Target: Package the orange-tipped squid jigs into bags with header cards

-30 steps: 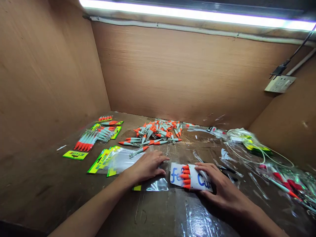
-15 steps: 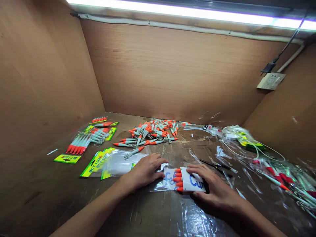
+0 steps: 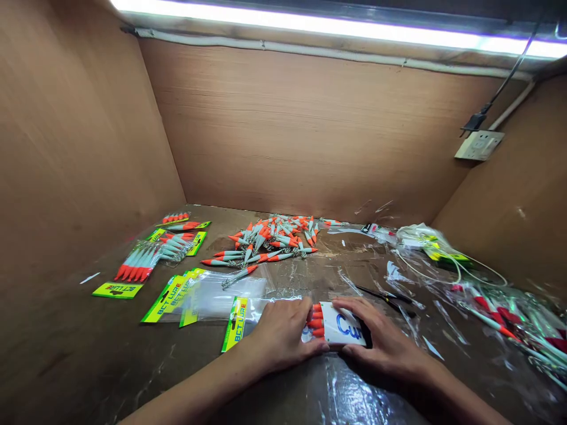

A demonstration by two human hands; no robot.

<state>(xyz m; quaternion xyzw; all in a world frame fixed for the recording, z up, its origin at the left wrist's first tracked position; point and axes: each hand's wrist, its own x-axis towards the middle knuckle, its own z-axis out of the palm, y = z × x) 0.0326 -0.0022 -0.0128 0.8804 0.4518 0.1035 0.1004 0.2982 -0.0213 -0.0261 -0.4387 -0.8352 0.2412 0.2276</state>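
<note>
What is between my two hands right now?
In the head view, orange lure tips poking from a white card with blue writing lie between the left hand and the right hand.

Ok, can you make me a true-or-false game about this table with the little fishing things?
The right hand holds the white card. True.
A pile of lures lies near the back wall. True.
The lures at the card have green tips. False: orange.
The socket is on the left wall. False: the right wall.
The left hand lies on the pile. False: on a clear bag.
</note>
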